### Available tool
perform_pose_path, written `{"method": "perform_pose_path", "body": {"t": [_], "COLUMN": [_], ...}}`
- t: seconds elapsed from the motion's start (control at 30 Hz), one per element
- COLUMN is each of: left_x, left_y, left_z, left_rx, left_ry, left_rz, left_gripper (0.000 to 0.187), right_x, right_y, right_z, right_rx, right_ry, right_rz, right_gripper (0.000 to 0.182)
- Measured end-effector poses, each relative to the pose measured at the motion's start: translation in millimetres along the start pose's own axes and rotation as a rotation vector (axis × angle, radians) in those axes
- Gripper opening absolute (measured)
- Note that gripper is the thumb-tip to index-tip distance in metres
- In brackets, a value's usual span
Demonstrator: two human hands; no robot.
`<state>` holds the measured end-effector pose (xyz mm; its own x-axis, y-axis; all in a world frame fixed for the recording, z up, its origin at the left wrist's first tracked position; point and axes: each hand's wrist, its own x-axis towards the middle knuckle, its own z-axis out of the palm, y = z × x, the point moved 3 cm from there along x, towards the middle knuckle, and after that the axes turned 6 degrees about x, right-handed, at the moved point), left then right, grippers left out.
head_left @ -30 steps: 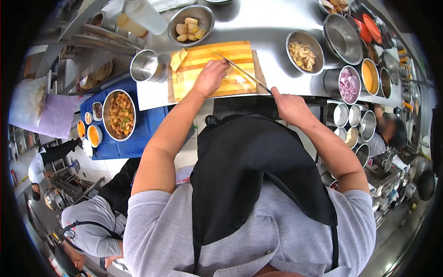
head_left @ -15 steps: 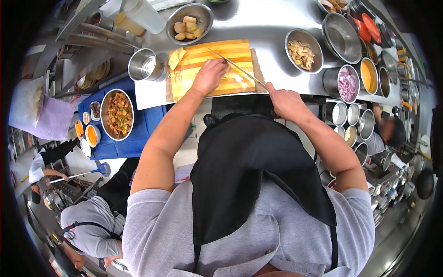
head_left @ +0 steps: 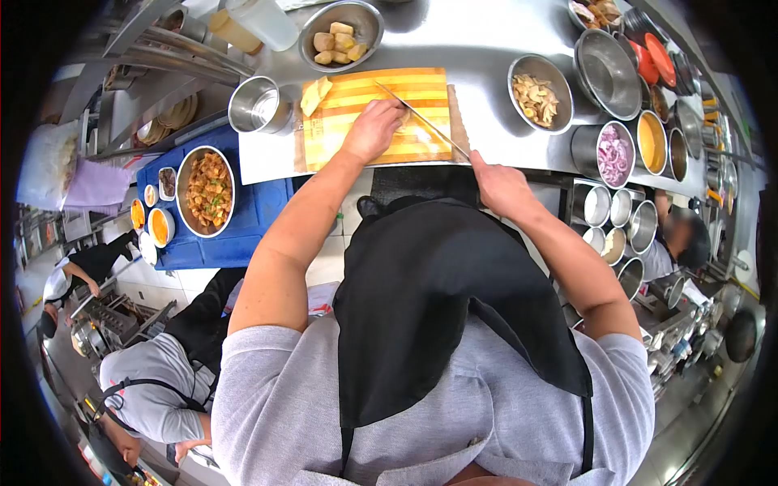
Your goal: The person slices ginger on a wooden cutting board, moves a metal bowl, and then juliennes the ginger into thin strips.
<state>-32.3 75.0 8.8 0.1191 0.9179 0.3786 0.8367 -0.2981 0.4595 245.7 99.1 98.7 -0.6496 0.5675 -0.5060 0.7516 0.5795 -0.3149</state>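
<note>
1. Moved slightly nearer the right edge of the cutting board [head_left: 331, 147] than one second ago: right hand [head_left: 504, 188], with knife [head_left: 429, 123].
2. Right fingers: wrapped around handle, just beside board's lower right corner; blade slanting up across board's right half.
3. Left hand [head_left: 374, 132]: fingers pressed together over pale piece [head_left: 403, 127], right of board's centre, beside blade; exact pinch hidden, cannot tell.
4. Yellow chunk [head_left: 316, 95]: on board's upper left corner.
5. Bowl of blocks [head_left: 371, 34]: just beyond board's upper left.
6. Pale slices [head_left: 535, 101], bowled: right of board, apart.
</note>
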Motion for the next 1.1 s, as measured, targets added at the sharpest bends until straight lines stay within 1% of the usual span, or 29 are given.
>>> {"method": "perform_pose_path", "body": {"t": [0.07, 0.17, 0.27, 0.37, 0.4, 0.47, 0.57, 0.67, 0.83, 1.1], "left_x": [1.1, -2.1, -0.7, 1.1, 1.2, -3.4, -0.2, -1.5, 3.7, 3.8], "left_y": [0.6, 0.5, -1.8, -0.5, -0.2, 0.7, -1.0, -1.8, -1.8, -0.4], "left_z": [0.4, -1.8, 1.6, 0.5, -0.9, -3.1, 0.3, -2.0, -5.8, -4.1], "left_rx": [0.008, -0.006, 0.001, -0.024, -0.034, -0.045, -0.016, -0.013, 0.000, 0.034], "left_ry": [0.001, 0.004, -0.003, -0.004, 0.005, 0.005, 0.021, -0.002, -0.059, -0.056], "left_rz": [-0.009, 0.001, -0.004, -0.002, -0.007, -0.013, -0.010, -0.035, -0.008, -0.003], "left_gripper": [0.021, 0.021, 0.022, 0.023, 0.023, 0.022, 0.023, 0.024, 0.023, 0.023], "right_x": [15.5, 3.7, -7.9, 14.6, 16.8, 14.4, 11.7, 12.7, 11.7, -3.1], "right_y": [5.7, -2.7, -3.9, 6.2, 6.7, 6.1, 3.0, 2.7, 1.8, 0.7], "right_z": [14.2, -6.1, -10.1, 17.0, 16.9, 18.2, 8.9, 9.0, 9.4, -5.4], "right_rx": [0.005, 0.002, 0.050, 0.023, 0.021, 0.039, 0.015, 0.005, 0.019, 0.013], "right_ry": [0.020, 0.024, 0.008, 0.001, 0.004, 0.071, 0.057, 0.050, 0.052, 0.021], "right_rz": [0.002, 0.014, 0.013, 0.021, 0.015, -0.005, -0.002, 0.009, 0.010, 0.014], "right_gripper": [0.033, 0.031, 0.030, 0.030, 0.030, 0.033, 0.034, 0.035, 0.033, 0.031]}}
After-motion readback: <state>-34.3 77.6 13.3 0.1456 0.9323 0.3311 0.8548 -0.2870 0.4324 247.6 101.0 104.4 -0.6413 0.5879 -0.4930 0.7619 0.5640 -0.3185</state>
